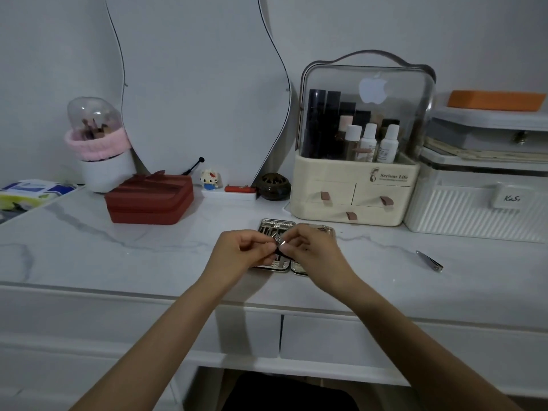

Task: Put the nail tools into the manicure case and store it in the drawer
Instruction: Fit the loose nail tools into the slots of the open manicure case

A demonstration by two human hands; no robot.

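Shiny metal all over this one: the manicure case [292, 247] lay open flat on the white marble bench [118, 256], both halves side by side, its long axis running away from the person toward the back wall. A few tools were already tucked in the left half, lined up along that same direction. Both hands met right above the case. The left hand [243, 250] and right hand [314, 252] were pinching one small nail tool [278, 243] between their fingertips, so both were closed on it. The tool sat tilted, its textured silvery end pointing up and to the left, a darker part going down toward the case; hard to tell exactly what kind of tool it was.

Off to the right, well apart from the case, a nail clipper [430, 261] lay alone on the bench, its long axis diagonal, the jaw end nearer the person and to the right.

Behind sat a cream cosmetic organizer [355, 191], and a red box [149, 200] on the left. Two drawers [326, 336] under the bench edge were shut.
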